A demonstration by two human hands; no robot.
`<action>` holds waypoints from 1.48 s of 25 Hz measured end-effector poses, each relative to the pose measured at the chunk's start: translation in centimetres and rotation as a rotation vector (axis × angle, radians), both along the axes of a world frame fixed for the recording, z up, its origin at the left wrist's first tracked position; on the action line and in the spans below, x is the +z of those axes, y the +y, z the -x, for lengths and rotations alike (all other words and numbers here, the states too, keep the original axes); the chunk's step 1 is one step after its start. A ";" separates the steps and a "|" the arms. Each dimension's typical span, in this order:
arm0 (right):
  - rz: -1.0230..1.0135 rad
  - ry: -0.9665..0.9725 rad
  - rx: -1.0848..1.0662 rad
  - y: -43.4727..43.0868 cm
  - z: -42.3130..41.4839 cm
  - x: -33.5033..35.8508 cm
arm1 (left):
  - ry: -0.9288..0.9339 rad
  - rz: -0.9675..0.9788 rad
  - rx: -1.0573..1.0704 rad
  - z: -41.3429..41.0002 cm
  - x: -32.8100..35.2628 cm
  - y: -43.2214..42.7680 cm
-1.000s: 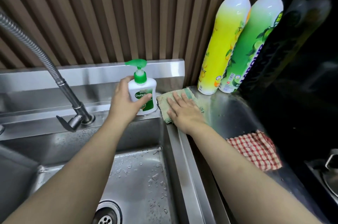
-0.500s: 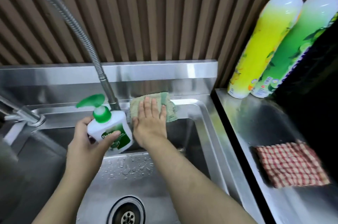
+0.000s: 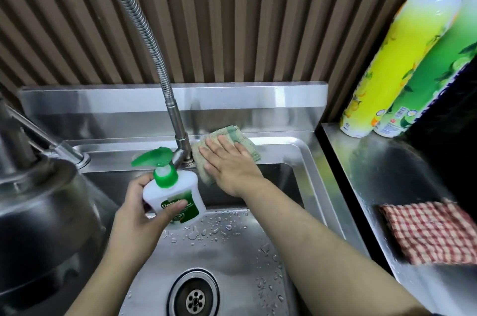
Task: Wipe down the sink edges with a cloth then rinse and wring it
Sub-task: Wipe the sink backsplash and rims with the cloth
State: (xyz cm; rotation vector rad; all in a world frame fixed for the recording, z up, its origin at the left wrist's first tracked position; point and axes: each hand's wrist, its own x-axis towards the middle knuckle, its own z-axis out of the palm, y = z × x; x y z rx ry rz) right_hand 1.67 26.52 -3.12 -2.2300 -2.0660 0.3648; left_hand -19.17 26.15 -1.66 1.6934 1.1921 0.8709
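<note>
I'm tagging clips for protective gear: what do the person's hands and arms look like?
Left hand and right hand are bare: no gloves, rings, watch or bracelets visible. No sleeves cover the visible arms.

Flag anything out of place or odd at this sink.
Only the hand-soap pump bottle: the left hand holds it tilted above the basin, off the ledge where the right hand presses the green cloth.

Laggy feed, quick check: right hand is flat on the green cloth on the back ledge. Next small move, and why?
Probably slide the green cloth round the faucet base and on leftward: the right hand presses it flat beside that base, while the left hand holds the soap bottle up off the back ledge.
</note>
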 end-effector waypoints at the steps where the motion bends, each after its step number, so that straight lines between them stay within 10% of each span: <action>1: -0.010 -0.019 0.003 0.3 0.1 0.0 | 0.000 0.003 -0.009 -0.3 0.0 -0.1; 10: 0.161 -0.201 -0.545 -6.0 -7.6 0.2 | -0.038 0.058 -0.057 -1.8 -0.4 -1.1; 21: -0.017 -0.088 0.047 0.2 -1.7 -0.6 | -0.058 0.068 -0.012 -1.9 -1.8 -2.3; 33: 0.087 -0.110 -0.522 -10.4 -9.7 0.4 | -0.096 0.115 -0.084 -4.2 -2.1 -3.4; 37: -0.258 -0.142 -0.467 -12.8 -7.5 0.2 | -0.103 0.139 -0.107 -3.9 -2.3 -3.1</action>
